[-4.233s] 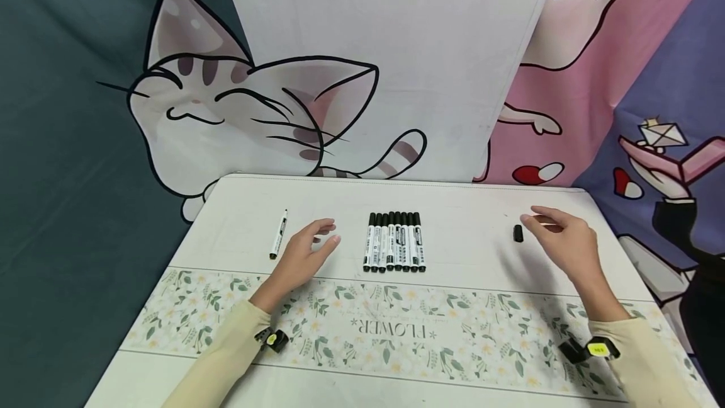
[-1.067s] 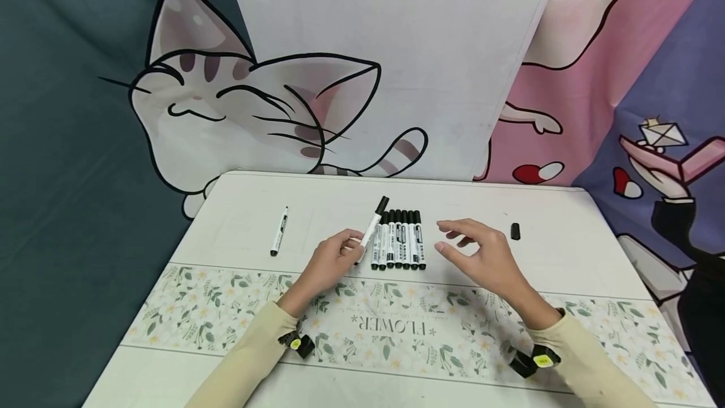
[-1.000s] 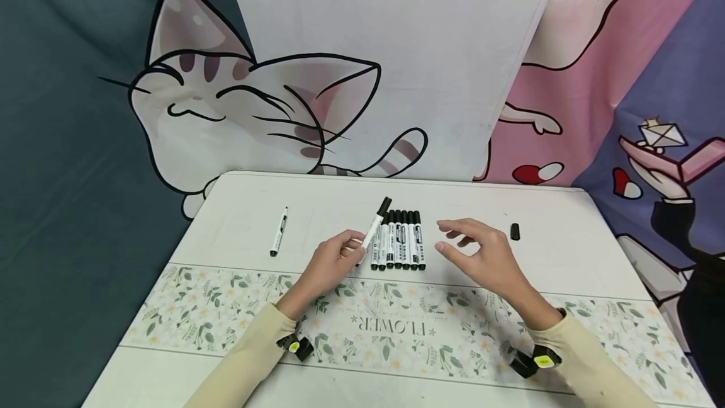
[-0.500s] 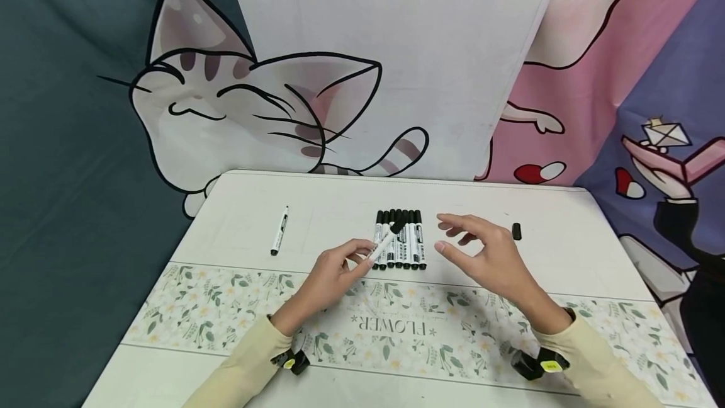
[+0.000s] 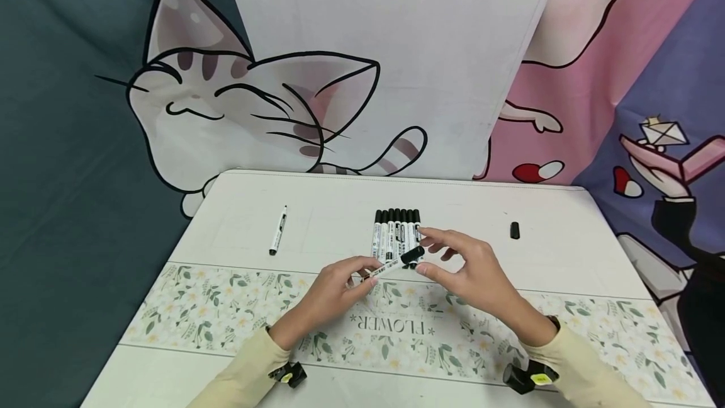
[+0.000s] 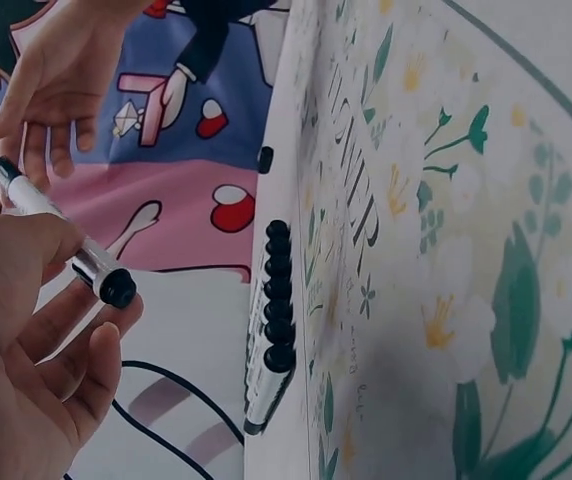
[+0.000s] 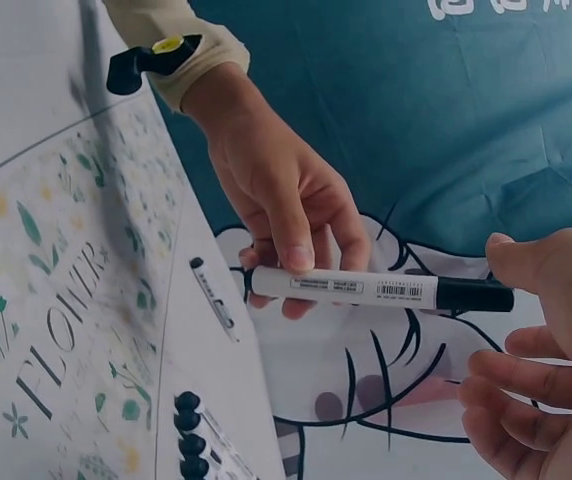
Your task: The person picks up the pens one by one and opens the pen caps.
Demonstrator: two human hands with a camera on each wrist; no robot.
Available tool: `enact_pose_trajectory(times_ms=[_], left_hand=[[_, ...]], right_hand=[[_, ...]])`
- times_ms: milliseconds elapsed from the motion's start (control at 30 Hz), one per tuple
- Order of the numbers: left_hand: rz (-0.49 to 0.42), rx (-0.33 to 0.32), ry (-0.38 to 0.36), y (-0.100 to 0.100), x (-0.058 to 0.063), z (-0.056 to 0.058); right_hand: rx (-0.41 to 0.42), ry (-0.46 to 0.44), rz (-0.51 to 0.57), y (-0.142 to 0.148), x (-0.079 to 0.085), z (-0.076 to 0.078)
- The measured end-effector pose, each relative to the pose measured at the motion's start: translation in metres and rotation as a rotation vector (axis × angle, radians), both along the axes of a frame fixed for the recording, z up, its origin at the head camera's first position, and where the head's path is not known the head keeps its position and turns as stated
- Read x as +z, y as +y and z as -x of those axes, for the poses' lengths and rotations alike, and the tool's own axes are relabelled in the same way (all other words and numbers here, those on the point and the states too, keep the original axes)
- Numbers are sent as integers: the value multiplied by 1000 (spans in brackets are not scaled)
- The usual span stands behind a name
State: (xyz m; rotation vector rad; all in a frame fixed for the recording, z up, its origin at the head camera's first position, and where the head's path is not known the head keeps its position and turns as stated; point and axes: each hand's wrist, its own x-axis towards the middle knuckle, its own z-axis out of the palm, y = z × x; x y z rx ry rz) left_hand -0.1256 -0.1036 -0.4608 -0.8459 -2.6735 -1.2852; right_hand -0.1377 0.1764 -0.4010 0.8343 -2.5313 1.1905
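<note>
My left hand [image 5: 338, 288] pinches a capped white marker [image 7: 351, 288] by its barrel near the tail end. The marker is raised above the table, its black cap [image 5: 412, 255] pointing toward my right hand [image 5: 467, 269]. That right hand has its thumb and fingers spread on either side of the cap, holding nothing. In the right wrist view a small gap shows between the fingers and the cap. Behind the held marker, a row of several capped markers [image 5: 391, 232] lies side by side on the table, partly covered by it and by the right fingertips.
An uncapped marker [image 5: 278, 232] lies on the left of the table, tip away from me. A loose black cap [image 5: 515, 230] sits on the right. A floral band with printed letters [image 5: 391, 326] crosses the table [image 5: 470, 200]. Cartoon curtains [image 5: 430, 49] hang behind.
The left hand has taken the leftmost marker from the row, lifted it and turned its cap toward the right. The right hand has come from beside the loose cap to near the held marker's cap.
</note>
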Motion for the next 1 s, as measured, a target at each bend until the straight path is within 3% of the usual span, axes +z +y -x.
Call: enact_pose_trajectory(times_ms=[533, 667, 1000], left_hand=[[55, -30, 29, 3, -4, 0], [67, -54, 87, 3, -3, 1], [61, -99, 234, 9, 9, 6]], right_hand=[[43, 43, -35, -3, 1, -3], [46, 65, -30, -4, 3, -3], [37, 237, 29, -7, 9, 1]])
